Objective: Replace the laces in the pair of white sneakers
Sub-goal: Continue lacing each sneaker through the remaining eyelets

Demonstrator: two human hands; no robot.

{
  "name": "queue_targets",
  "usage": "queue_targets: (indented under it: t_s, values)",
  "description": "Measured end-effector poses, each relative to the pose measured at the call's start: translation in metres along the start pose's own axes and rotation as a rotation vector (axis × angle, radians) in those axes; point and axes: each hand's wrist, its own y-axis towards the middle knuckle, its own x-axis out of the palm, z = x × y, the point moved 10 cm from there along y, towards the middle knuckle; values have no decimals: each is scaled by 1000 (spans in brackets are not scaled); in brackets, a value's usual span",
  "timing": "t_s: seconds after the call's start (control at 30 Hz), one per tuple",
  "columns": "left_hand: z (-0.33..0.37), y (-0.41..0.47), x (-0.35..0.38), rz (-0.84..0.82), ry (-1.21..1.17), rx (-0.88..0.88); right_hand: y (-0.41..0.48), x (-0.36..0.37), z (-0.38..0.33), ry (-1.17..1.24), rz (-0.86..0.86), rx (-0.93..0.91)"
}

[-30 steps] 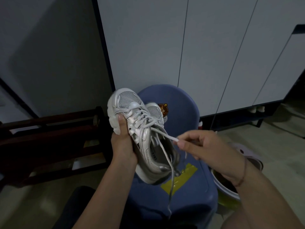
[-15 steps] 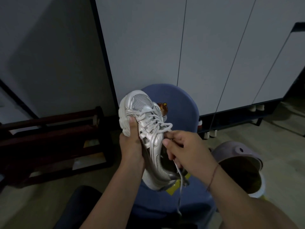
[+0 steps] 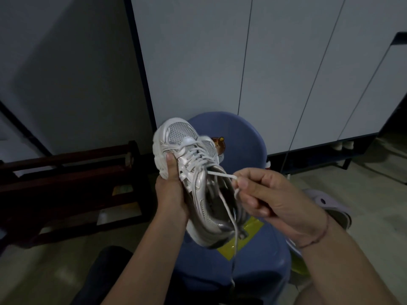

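We see the left hand (image 3: 170, 191) wrapped around the outer side and sole of a white sneaker (image 3: 199, 194). Its thumb is pressed on the upper beside the lowest rows of lacing, and it holds the shoe toe-up and tilted away from us. The right hand (image 3: 272, 200) pinches a white lace (image 3: 220, 173) between thumb and forefinger, with the other fingers curled in beneath. The lace runs taut from the top eyelets across the shoe's opening to that pinch. A loose length drops past the heel and hangs over the seat below. A thin cord bracelet (image 3: 317, 238) circles the right wrist. The sneaker is held in the air above the middle of a blue plastic chair (image 3: 242, 133). A second mesh toe (image 3: 208, 144) shows just behind the first, but we cannot tell how that one is supported. A yellow patch (image 3: 253, 225) lies on the chair seat under the heel, and a small bear sticker (image 3: 219, 143) marks the backrest. Off the chair's right edge is a pale purple lidded bin (image 3: 326, 201). To the left a dark wooden rack (image 3: 66, 170) stands on the floor, and white cabinet doors (image 3: 286, 62) rise behind.
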Motion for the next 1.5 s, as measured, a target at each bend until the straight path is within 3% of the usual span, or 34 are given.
queue_targets:
  t_s: [0.17,0.27,0.33,0.43,0.5,0.63,0.83,0.97,1.1,1.37,1.5]
  values:
    - [10,1,-4,-10,7,15,-11,15,-8,71,-276,-39]
    - [10,1,0,-41,17,21,-13,18,-7,60,-323,-22]
    - [8,3,2,-55,17,12,-8,5,-7,-60,-183,-12]
    - [4,4,4,-77,48,10,0,-35,-7,-265,173,-16]
    - [1,2,9,-107,70,16,5,-50,2,-406,278,5]
    - [-4,-5,18,-146,75,14,9,-42,27,-593,140,146]
    - [7,-2,6,-6,13,104,2,-42,11,-859,322,74]
    - [12,-1,3,17,0,135,4,-27,27,-971,231,121]
    - [11,0,0,30,2,125,4,-33,16,-990,375,37]
    - [15,-1,-5,60,-27,129,2,-24,-7,-1000,468,-201]
    - [14,1,-6,65,-13,122,1,-17,-6,-1024,470,-213]
